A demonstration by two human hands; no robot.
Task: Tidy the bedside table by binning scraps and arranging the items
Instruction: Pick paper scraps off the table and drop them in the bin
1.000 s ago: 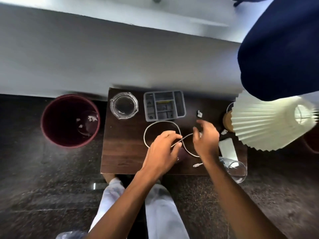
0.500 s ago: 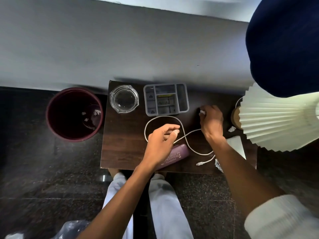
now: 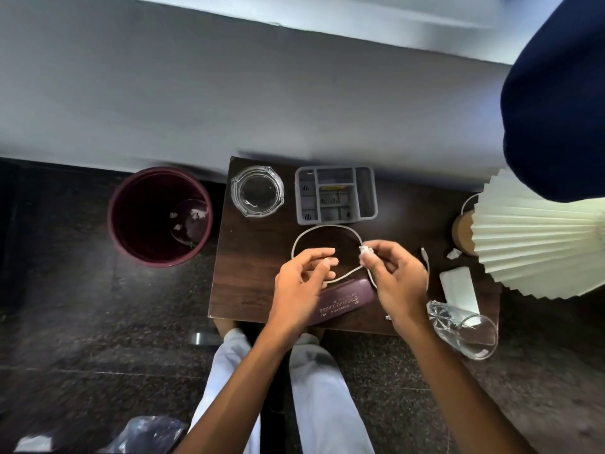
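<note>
1. The bench (image 3: 255, 290) stood against the wall, with the bin (image 3: 140, 204) on the floor just beside its left edge. The carry therefore looked like a short one, leftward across the bench top.
2. The bin was open-topped, with a few pale bits already at its bottom. The drop seemed best made well inside the rim, since so light a piece could drift.
3. The left hand (image 3: 301, 290) lay over the near side of the cable (image 3: 327, 227) loop, its fingers loosely curved. I could not tell whether they held the cable. This hand sat between the right hand and the bin, so passing the piece to it, or lifting clear over it, looked sensible.
4. The right hand (image 3: 399, 283) hovered over the middle of the bench. Its fingers were narrow, pinching the scrap (image 3: 365, 251) between thumb and fingertips.
5. The cable ran just beside those fingers and may have touched them. The scrap probably needed lifting free on its own, so that the loop was not dragged onto the glasses case (image 3: 343, 301) near it.
6. The scrap was small, white and crumpled, and was held above the bench at the right side of the loop. A second scrap (image 3: 453, 253) lay by the lamp (image 3: 537, 247), not yet binned.
</note>
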